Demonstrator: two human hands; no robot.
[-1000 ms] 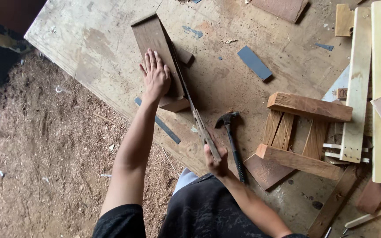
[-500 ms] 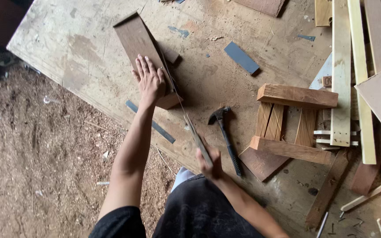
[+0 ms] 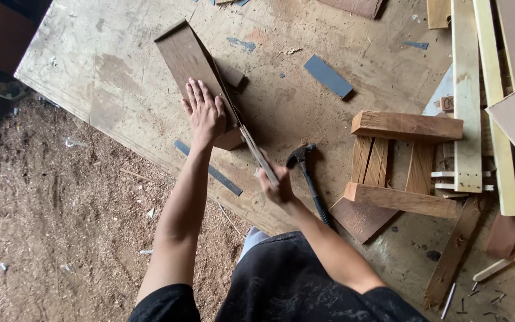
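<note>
Head view, looking straight down, so the person's face never shows, just a black shirt and two bare arms. The left hand (image 3: 205, 113) lies flat, fingers spread, pressing on a dark brown board (image 3: 187, 62) that sits near the table's (image 3: 90, 65) left edge, not far from its far left corner. The right hand (image 3: 276, 186) is closed around the near end of a thin wood strip (image 3: 247, 136) standing on edge along the board's right side; hard to tell if the strip actually touches the board all the way, since the left hand covers part of the joint. A small block (image 3: 231, 138) peeks out from under the board's near end, mostly hidden.

Just right of the right hand lies a hammer (image 3: 308, 176), its handle partly covered by the forearm. Further right is a small slatted wooden frame (image 3: 400, 164), and beyond it a stack of pale long planks (image 3: 467, 89) cut off by the top and right of the picture. A bluish-grey flat piece (image 3: 328, 76) lies towards the far side, and a similar dark strip (image 3: 210, 170) sits at the near edge. A few loose nails (image 3: 469, 298) lie near the table's near right corner, tiny and hard to count.

The table is a worn, stained plywood sheet. The floor (image 3: 49, 226) to its left is covered with sawdust and shavings.
</note>
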